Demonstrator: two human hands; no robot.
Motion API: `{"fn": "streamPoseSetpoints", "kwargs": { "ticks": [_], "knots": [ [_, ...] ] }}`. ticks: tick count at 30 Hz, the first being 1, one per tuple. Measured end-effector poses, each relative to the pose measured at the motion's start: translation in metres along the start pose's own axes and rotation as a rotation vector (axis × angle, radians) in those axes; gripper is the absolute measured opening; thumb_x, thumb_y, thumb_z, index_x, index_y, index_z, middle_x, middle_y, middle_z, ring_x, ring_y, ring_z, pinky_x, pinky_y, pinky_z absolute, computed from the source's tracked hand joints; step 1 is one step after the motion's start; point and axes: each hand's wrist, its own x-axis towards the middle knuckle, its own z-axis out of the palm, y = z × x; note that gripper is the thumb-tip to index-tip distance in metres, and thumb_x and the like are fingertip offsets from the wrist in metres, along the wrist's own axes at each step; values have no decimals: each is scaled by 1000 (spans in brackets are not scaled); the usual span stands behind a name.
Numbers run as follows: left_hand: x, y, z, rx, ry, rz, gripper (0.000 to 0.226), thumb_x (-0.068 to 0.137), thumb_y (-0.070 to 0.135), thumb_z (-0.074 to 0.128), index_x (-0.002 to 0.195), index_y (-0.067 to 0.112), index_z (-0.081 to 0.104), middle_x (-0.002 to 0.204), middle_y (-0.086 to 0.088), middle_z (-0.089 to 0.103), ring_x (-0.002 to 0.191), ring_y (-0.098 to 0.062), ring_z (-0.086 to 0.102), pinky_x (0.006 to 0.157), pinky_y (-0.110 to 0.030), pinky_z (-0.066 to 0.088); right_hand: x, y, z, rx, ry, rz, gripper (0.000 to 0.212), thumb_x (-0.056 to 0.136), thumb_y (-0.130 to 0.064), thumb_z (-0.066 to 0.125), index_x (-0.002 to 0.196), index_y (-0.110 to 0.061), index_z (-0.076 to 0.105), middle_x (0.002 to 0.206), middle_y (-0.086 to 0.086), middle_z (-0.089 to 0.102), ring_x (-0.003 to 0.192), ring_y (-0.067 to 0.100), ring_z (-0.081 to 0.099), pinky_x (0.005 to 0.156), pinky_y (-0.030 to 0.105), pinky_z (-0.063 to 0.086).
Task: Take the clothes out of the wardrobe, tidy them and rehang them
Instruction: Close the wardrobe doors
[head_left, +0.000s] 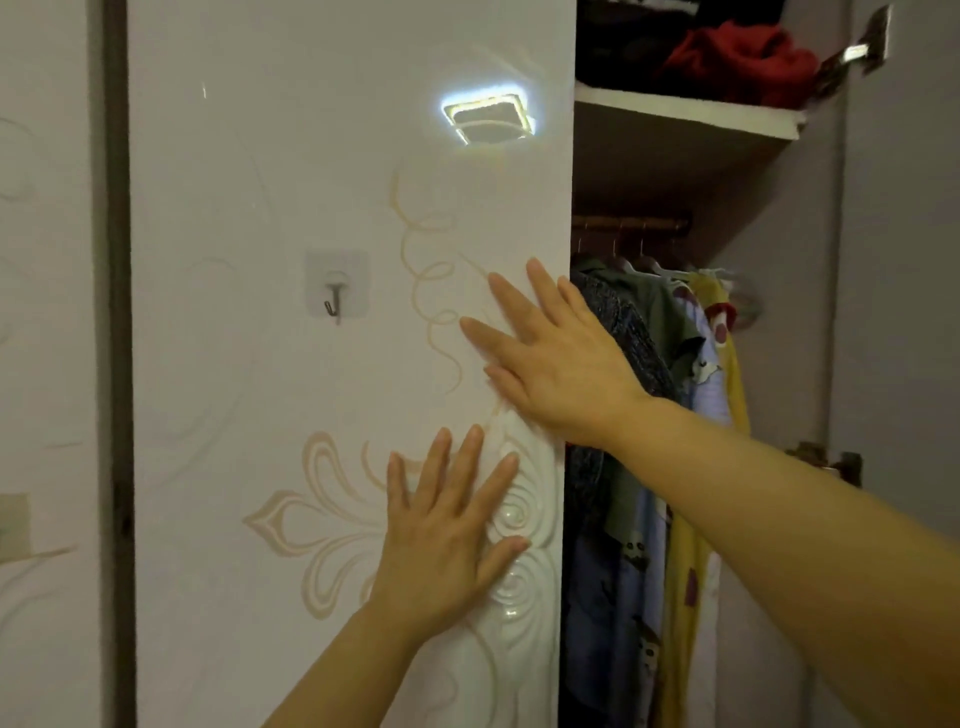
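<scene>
At the front of the wardrobe we list: one glossy white wardrobe door (311, 415) with raised beige swirl ornament, standing to the left of an open bay. Our left hand (447, 530), fingers straight and spread, lies palm-flat on the door's lower ornament and grips nothing. Our right hand (550, 358), fingers likewise straight and spread, lies flat higher up at the door's right edge and holds nothing.

Inside the bay, just right of that edge: hanging clothes (649, 467) on hangers from a brown wooden rail (628, 224). They are a dark knitted piece, an olive-green shirt, a pale blue printed garment and a yellow garment, packed side by side.

Above the rail: a white shelf (685, 111) bearing a crumpled red garment (737, 57) beside dark folded items.

On the door face: a clear adhesive hook (335, 291), up and to the left of both hands, and a bright rectangular lamp reflection (488, 117).

At the upper right: a metal hinge (857, 49).
</scene>
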Motion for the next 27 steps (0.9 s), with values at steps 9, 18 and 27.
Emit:
{"fn": "streamPoseSetpoints", "kwargs": {
  "ticks": [9, 18, 27],
  "knots": [
    [14, -31, 50, 65, 85, 56, 57, 92, 55, 31, 143, 29, 29, 149, -8, 30, 138, -31, 23, 108, -61, 11, 11, -5, 54, 119, 63, 106, 46, 97, -28, 45, 143, -23, 37, 152, 15, 26, 141, 45, 14, 113, 52, 16],
    [18, -47, 83, 104, 130, 74, 59, 91, 51, 37, 142, 23, 35, 151, -8, 27, 141, -29, 18, 111, -59, 9, 20, -14, 93, 140, 129, 200, 45, 95, -30, 41, 139, -20, 43, 147, 17, 37, 136, 44, 28, 110, 54, 29],
    [19, -39, 74, 89, 139, 52, 56, 88, 47, 40, 136, 18, 48, 146, -11, 39, 136, -30, 26, 108, -59, 13, 17, -8, 81, 141, 30, 180, 48, 97, -32, 44, 144, -23, 34, 152, 13, 28, 142, 37, 18, 113, 48, 21]
  ]
}}
